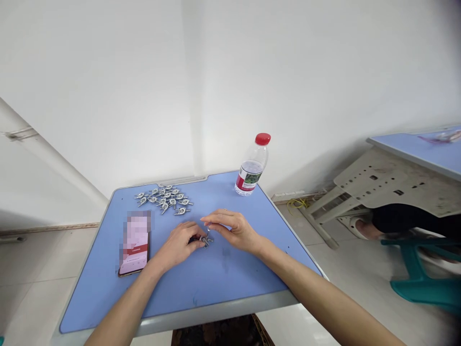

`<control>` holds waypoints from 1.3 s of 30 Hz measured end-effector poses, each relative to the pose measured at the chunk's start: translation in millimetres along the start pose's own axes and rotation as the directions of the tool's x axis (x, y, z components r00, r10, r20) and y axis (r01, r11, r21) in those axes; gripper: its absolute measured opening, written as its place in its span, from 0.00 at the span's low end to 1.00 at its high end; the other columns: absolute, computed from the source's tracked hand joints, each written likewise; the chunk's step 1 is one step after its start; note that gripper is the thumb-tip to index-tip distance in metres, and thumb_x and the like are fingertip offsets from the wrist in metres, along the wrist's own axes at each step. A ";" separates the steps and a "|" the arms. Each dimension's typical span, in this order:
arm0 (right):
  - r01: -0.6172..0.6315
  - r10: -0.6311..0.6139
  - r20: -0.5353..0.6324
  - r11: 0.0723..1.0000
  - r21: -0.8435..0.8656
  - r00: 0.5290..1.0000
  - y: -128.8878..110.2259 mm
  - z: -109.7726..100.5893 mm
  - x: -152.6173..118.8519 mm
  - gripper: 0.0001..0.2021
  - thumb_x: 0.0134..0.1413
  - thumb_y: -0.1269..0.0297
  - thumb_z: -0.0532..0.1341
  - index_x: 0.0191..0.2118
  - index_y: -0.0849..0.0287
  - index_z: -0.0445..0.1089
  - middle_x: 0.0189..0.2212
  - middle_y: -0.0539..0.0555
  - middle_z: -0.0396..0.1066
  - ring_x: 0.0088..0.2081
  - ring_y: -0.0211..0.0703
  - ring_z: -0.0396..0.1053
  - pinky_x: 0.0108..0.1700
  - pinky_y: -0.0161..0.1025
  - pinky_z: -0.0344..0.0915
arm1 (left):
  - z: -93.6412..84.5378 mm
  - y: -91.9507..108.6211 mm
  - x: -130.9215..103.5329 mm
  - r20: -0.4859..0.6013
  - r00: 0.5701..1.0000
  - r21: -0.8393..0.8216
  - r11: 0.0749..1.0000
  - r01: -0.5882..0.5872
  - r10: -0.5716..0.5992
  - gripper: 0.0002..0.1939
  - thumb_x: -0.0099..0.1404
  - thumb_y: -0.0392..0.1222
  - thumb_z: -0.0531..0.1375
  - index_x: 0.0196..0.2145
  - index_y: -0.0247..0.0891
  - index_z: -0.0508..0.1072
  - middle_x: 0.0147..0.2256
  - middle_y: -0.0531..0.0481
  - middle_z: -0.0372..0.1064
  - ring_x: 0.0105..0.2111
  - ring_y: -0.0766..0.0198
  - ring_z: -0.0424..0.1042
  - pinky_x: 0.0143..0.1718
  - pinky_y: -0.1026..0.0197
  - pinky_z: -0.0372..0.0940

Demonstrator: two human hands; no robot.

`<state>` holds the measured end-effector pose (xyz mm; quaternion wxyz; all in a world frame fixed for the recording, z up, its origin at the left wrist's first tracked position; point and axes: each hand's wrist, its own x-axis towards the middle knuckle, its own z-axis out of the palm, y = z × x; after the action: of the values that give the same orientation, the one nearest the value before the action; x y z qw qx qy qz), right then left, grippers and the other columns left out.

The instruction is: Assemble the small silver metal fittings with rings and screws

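My left hand [183,242] rests on the blue desk [216,283] near its middle, its thumb and fingers closed round small metal parts [206,241]. To the right of it, my right hand [230,228] is raised just above the desk, with thumb and forefinger pinched on a small shiny metal piece [209,228]. That piece hangs right over the parts at my left fingertips; whether they touch is too small to tell. Behind my left hand lies a loose pile of several similar metal pieces [165,196].
A phone [137,247] with a lit screen lies at the desk's left. A red-capped water bottle [251,168] stands at the back right corner. Beyond are a white wall, a second desk [406,149], a teal stool [425,283] and another person's leg and foot.
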<state>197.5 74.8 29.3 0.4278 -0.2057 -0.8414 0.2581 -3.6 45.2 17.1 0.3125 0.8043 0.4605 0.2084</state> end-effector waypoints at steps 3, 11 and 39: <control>-0.007 0.007 -0.023 1.000 0.000 1.000 -0.8 3.4 -0.3 0.11 0.63 0.68 0.54 0.47 0.57 0.70 0.36 0.54 0.74 0.37 0.38 0.72 0.39 0.35 0.71 | 1.0 -1.7 -0.1 -0.006 1.000 -0.015 1.000 0.004 -0.004 0.04 0.61 0.38 0.59 0.35 0.40 0.73 0.38 0.49 0.72 0.40 0.58 0.68 0.42 0.59 0.62; -0.004 -0.003 -0.094 0.997 -0.072 0.996 1.6 9.6 -2.7 0.09 0.62 0.70 0.55 0.44 0.57 0.71 0.34 0.53 0.74 0.34 0.37 0.71 0.37 0.35 0.69 | 1.9 -3.1 -0.2 0.008 1.000 0.006 1.000 0.018 -0.018 0.04 0.61 0.38 0.60 0.34 0.39 0.73 0.36 0.49 0.71 0.38 0.59 0.67 0.40 0.59 0.61; 0.002 0.000 0.019 0.991 -0.136 1.000 -4.3 3.6 -3.9 0.18 0.62 0.74 0.50 0.55 0.57 0.62 0.45 0.59 0.68 0.43 0.42 0.68 0.43 0.41 0.68 | -1.0 0.4 -1.8 0.041 0.999 0.030 1.000 0.005 -0.006 0.10 0.63 0.42 0.58 0.41 0.40 0.76 0.37 0.48 0.71 0.39 0.59 0.68 0.42 0.59 0.62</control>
<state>196.1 68.3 27.8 0.4050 -0.2316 -0.8611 0.2019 -4.9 43.8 17.9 0.3103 0.8117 0.4594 0.1840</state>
